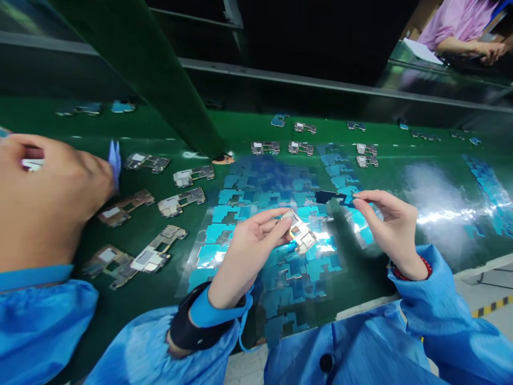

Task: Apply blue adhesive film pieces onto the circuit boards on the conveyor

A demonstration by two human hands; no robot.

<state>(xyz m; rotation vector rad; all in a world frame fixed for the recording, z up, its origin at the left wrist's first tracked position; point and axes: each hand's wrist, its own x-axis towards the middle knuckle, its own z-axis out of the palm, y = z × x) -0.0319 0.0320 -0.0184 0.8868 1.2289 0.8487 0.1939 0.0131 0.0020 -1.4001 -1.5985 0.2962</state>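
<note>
My left hand point(256, 238), with a black band at the wrist, grips a small silvery circuit board point(303, 235) between thumb and fingers. The board is tilted above a clear sheet of blue cut-out stickers point(216, 232). To the right, my right hand point(387, 219), wearing a red bracelet, pinches the end of a dark, board-shaped film piece point(331, 198). That piece hangs in the air, apart from the board, over the sheets. A narrower strip of blue stickers point(334, 166) lies behind it.
Several circuit boards point(182, 201) lie on the green surface point(156, 289) at the left. A co-worker's hand point(52, 187) reaches in there. More boards point(301, 148) lie farther back. A green post point(160, 75) rises behind. Another sticker sheet point(491, 187) is at right.
</note>
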